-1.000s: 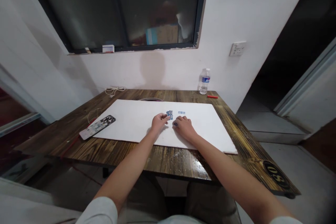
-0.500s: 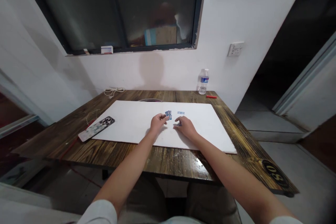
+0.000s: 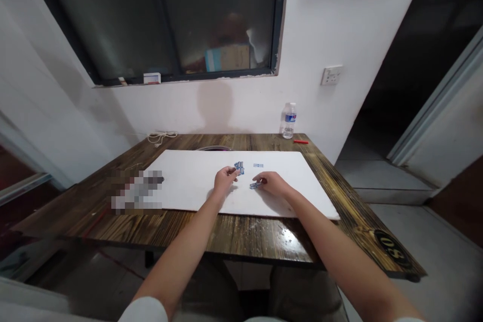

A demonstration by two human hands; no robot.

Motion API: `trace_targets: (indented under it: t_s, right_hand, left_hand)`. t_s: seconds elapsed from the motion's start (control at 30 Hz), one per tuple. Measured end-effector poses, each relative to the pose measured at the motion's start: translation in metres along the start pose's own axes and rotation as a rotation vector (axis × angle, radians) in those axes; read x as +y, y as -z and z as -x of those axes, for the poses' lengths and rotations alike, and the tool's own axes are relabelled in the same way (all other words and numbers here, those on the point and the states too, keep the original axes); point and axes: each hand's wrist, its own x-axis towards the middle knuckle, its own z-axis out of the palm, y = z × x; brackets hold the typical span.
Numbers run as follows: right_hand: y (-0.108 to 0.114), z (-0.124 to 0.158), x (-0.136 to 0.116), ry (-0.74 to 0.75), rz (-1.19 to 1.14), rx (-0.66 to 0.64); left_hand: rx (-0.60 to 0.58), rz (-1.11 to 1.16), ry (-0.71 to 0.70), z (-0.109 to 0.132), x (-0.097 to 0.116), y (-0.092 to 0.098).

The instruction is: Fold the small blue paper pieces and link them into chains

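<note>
A white sheet (image 3: 196,181) covers the middle of a dark wooden table (image 3: 241,234). My left hand (image 3: 224,180) rests on the sheet with its fingers pinched on a small bunch of blue pieces (image 3: 239,167). My right hand (image 3: 270,183) lies beside it, fingers closed on one small blue piece (image 3: 254,185). Another small blue piece (image 3: 258,165) lies loose on the sheet just beyond both hands.
A blurred flat object (image 3: 138,191) lies at the sheet's left edge. A water bottle (image 3: 288,121) and a red pen (image 3: 301,141) stand at the table's far right by the wall. A white cable (image 3: 162,136) lies at the far left. A doorway opens to the right.
My right hand has drawn back slightly toward me with the small blue piece pinched in it. The left hand stays on the blue bunch. The camera has shifted a little.
</note>
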Motion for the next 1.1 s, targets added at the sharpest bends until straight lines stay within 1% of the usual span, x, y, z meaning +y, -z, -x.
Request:
trace_targets:
  t_s: [0.07,0.17,0.2,0.33,0.37,0.5,0.63,0.73,0.97,1.03,1.1]
  right_hand:
    - [0.001,0.0,0.001,0.0,-0.002,-0.018]
    - [-0.001,-0.001,0.0,-0.002,-0.055,-0.011]
    - [-0.003,-0.002,-0.001,-0.011,-0.094,0.009]
    - [-0.008,-0.005,-0.002,-0.043,-0.294,0.179]
    - [-0.01,-0.005,-0.003,-0.046,-0.351,0.204]
    - [-0.016,-0.006,-0.006,-0.073,-0.592,0.201]
    - [-0.025,-0.005,-0.008,-0.099,-0.719,0.273]
    - [-0.029,-0.004,-0.008,-0.099,-0.704,0.282]
    - [-0.026,-0.001,-0.006,-0.07,-0.518,0.261]
    - [-0.026,-0.001,-0.005,-0.058,-0.494,0.258]
    - [-0.024,-0.002,-0.005,-0.05,-0.468,0.26]
  left_hand:
    - [-0.002,0.0,0.006,-0.001,-0.001,0.0]
    - [-0.003,-0.006,0.006,-0.001,-0.002,0.001]
    - [-0.008,-0.011,0.0,0.0,-0.001,0.001]
    - [-0.063,-0.031,-0.007,0.003,0.0,0.0]
    - [-0.08,-0.037,-0.002,0.004,0.001,0.0]
    - [-0.15,-0.074,0.008,0.008,0.006,-0.003]
    - [-0.215,-0.114,-0.003,0.012,0.01,-0.004]
    - [-0.272,-0.136,-0.013,0.012,0.011,-0.004]
    - [-0.37,-0.154,0.036,0.012,0.006,-0.005]
    - [-0.376,-0.157,0.038,0.012,0.004,-0.006]
    - [-0.358,-0.175,0.034,0.011,0.003,-0.006]
